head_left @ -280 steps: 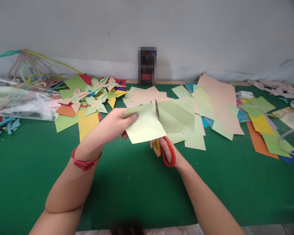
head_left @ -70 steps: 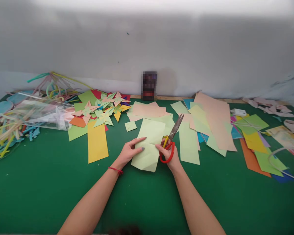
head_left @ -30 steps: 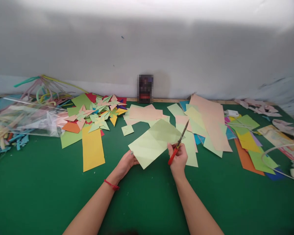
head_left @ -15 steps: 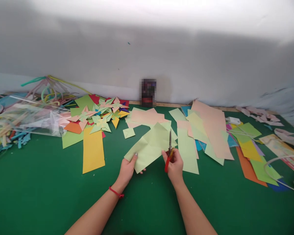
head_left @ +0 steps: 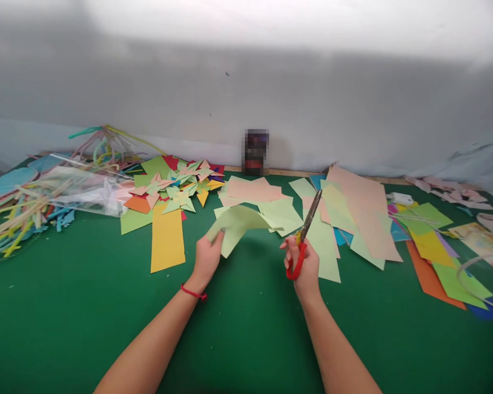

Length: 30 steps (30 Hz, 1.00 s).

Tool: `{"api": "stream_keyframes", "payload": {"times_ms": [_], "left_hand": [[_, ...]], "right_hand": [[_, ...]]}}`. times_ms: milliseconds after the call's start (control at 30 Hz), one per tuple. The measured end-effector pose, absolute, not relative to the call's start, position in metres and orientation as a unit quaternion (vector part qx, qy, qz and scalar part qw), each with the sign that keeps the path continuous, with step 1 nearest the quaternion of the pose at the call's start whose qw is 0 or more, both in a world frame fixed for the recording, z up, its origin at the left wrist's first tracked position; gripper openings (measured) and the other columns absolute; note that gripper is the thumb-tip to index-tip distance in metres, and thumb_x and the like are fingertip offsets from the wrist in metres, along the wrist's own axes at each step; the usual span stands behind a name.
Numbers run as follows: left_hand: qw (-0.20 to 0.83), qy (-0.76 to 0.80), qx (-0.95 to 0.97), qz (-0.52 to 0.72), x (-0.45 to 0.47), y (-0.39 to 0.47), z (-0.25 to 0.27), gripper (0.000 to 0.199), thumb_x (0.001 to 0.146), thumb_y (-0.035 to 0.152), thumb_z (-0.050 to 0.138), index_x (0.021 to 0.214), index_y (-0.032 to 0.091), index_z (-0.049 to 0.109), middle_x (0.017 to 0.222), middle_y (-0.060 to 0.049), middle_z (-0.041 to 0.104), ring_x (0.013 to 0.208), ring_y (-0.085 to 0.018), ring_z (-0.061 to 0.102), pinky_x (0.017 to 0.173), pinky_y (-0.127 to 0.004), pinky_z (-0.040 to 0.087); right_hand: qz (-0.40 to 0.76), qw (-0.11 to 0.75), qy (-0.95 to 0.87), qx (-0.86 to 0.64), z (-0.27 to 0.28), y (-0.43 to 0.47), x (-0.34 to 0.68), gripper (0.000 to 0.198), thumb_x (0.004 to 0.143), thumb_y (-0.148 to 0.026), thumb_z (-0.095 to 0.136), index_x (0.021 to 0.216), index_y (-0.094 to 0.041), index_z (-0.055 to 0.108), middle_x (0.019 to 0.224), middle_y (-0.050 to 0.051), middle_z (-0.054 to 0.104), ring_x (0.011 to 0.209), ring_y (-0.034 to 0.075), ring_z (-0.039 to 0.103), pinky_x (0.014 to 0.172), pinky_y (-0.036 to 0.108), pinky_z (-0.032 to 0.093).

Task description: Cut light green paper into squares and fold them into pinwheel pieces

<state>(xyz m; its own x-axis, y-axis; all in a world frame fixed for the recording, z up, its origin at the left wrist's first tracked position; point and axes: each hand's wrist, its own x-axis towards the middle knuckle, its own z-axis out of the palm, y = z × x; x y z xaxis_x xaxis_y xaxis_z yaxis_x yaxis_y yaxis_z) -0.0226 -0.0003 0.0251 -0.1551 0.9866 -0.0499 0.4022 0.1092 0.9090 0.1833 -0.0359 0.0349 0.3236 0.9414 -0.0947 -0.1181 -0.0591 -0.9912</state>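
A pale green sheet of paper [head_left: 239, 221] is pinched at its near left corner by my left hand [head_left: 207, 256], thumb on top. The sheet bows upward in the middle and its far right end droops over other pale green paper [head_left: 285, 213]. In my right hand [head_left: 307, 273] is a pair of scissors [head_left: 311, 216] with red handles, gripped round the handles. Their blades look closed and point up and away to the right, apart from the sheet. Some fingers of my left hand are hidden under the paper.
Folded paper stars [head_left: 181, 191] and a yellow sheet [head_left: 167, 238] lie left of centre. Farther left are paper strips [head_left: 20, 219] and a clear plastic bag [head_left: 102, 197]. Pink sheets [head_left: 359, 208], coloured papers [head_left: 431, 246] and a white cable [head_left: 462, 265] lie right. A blurred dark box [head_left: 255, 153] stands at the wall.
My right hand has let go of the sheet's right side and drawn right with the scissors. The sheet, still in my left hand, has bent over and its right end dropped. The view has shifted slightly.
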Motion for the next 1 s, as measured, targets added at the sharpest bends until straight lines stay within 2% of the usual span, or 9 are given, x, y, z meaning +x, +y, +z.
{"api": "stream_keyframes", "payload": {"times_ms": [100,167,267,433,600,700,833,1000], "left_hand": [[0.362,0.646,0.578,0.343,-0.035,0.023,0.045,0.042,0.081,0.047,0.044,0.087,0.012,0.065,0.082,-0.006,0.068,0.076,-0.02,0.06,0.066,-0.028,0.045],[0.351,0.644,0.601,0.317,-0.039,0.039,0.059,0.038,0.082,0.045,0.043,0.087,0.014,0.063,0.086,-0.005,0.067,0.075,-0.019,0.059,0.065,-0.027,0.043],[0.335,0.645,0.63,0.273,-0.039,0.058,0.076,0.033,0.082,0.041,0.041,0.077,0.015,0.06,0.076,-0.004,0.064,0.066,-0.017,0.055,0.06,-0.026,0.041],[0.326,0.623,0.673,0.23,-0.036,0.066,0.093,0.022,0.08,0.03,0.041,0.068,0.018,0.055,0.067,-0.002,0.059,0.061,-0.016,0.051,0.056,-0.025,0.037],[0.297,0.587,0.716,0.233,-0.035,0.063,0.098,0.021,0.077,0.015,0.036,0.073,0.02,0.056,0.067,-0.001,0.058,0.062,-0.016,0.053,0.058,-0.024,0.039],[0.295,0.603,0.693,0.262,-0.035,0.067,0.103,0.02,0.081,0.019,0.036,0.071,0.02,0.053,0.063,-0.002,0.058,0.056,-0.015,0.055,0.052,-0.024,0.039],[0.39,0.623,0.615,0.286,-0.034,0.075,0.111,0.022,0.083,0.03,0.041,0.065,0.019,0.046,0.046,0.001,0.053,0.042,-0.014,0.054,0.047,-0.024,0.041],[0.426,0.597,0.583,0.35,-0.035,0.072,0.12,0.021,0.082,0.033,0.047,0.067,0.019,0.046,0.044,0.004,0.05,0.039,-0.011,0.051,0.044,-0.021,0.04]], "right_hand": [[0.505,0.583,-0.357,-0.526,0.035,-0.036,0.182,0.033,0.08,-0.051,0.052,0.084,-0.019,0.052,0.074,0.0,0.055,0.043,0.005,0.035,0.035,0.018,0.032],[0.523,0.578,-0.377,-0.501,0.034,-0.037,0.181,0.033,0.082,-0.052,0.049,0.085,-0.019,0.051,0.08,0.001,0.055,0.045,0.005,0.036,0.036,0.018,0.034],[0.525,0.58,-0.41,-0.469,0.028,-0.037,0.177,0.036,0.084,-0.055,0.043,0.091,-0.021,0.051,0.085,0.001,0.051,0.051,0.006,0.038,0.041,0.019,0.037],[0.561,0.578,-0.396,-0.441,0.015,-0.035,0.172,0.038,0.086,-0.055,0.038,0.093,-0.021,0.054,0.078,0.0,0.045,0.057,0.008,0.042,0.043,0.019,0.036],[0.571,0.546,-0.391,-0.473,0.02,-0.038,0.168,0.04,0.087,-0.053,0.037,0.086,-0.018,0.056,0.069,-0.002,0.043,0.051,0.007,0.044,0.047,0.022,0.04],[0.574,0.51,-0.381,-0.516,0.026,-0.04,0.167,0.043,0.083,-0.058,0.041,0.082,-0.017,0.055,0.068,-0.002,0.042,0.05,0.008,0.045,0.045,0.022,0.041],[0.582,0.454,-0.386,-0.553,0.028,-0.042,0.164,0.048,0.081,-0.063,0.039,0.079,-0.017,0.053,0.069,-0.001,0.042,0.05,0.008,0.043,0.044,0.023,0.041],[0.555,0.381,-0.442,-0.593,0.031,-0.047,0.161,0.052,0.078,-0.067,0.038,0.074,-0.017,0.051,0.066,-0.001,0.042,0.051,0.008,0.042,0.044,0.022,0.041]]}}
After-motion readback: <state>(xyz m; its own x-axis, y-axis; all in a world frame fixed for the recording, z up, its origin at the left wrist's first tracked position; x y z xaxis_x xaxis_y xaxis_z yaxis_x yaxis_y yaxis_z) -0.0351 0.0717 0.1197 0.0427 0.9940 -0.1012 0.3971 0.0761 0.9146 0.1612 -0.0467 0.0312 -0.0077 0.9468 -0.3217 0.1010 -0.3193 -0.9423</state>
